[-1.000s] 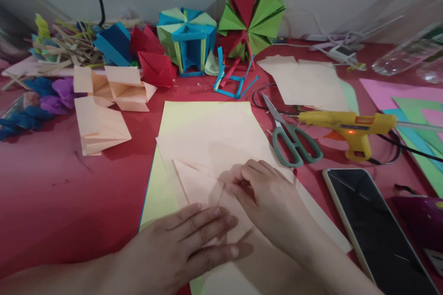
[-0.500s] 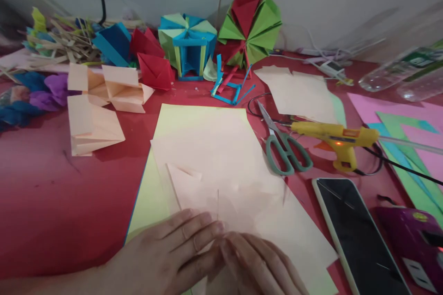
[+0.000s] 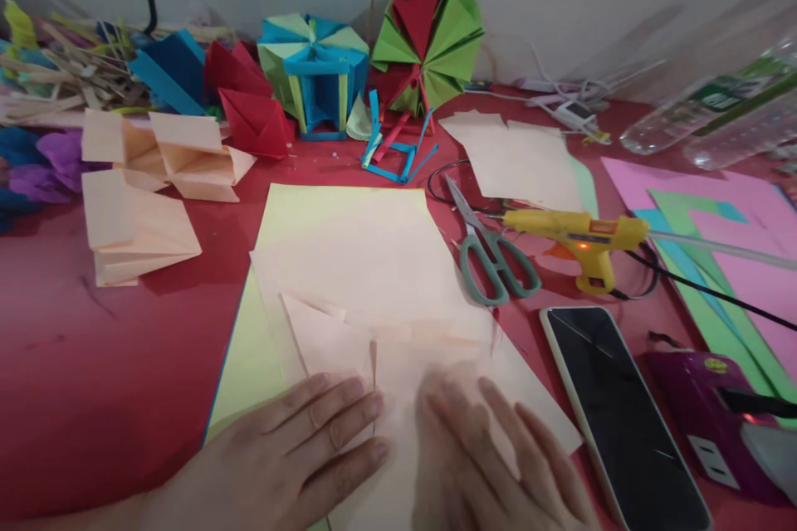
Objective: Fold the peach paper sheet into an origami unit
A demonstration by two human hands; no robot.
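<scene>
A partly folded peach paper (image 3: pixel 349 332) lies on a stack of peach and pale yellow sheets (image 3: pixel 336 224) on the red table. My left hand (image 3: pixel 292 456) lies flat on the paper's near left part, fingers stretched out. My right hand (image 3: pixel 491 465) lies beside it on the near right part, fingers spread and blurred by motion. A raised crease stands between the two hands. Neither hand holds anything.
Green-handled scissors (image 3: pixel 491 257), a yellow glue gun (image 3: pixel 579 236) with a lit lamp, and a dark phone (image 3: pixel 616 406) lie to the right. A purple device (image 3: pixel 716 415) sits at the far right. Folded peach pieces (image 3: pixel 134 232) and colourful paper models (image 3: pixel 311 79) stand behind.
My right hand has slid from the middle of the fold toward me and to the right, and now lies flat. My left hand stays pressed on the paper. The view has shifted slightly.
</scene>
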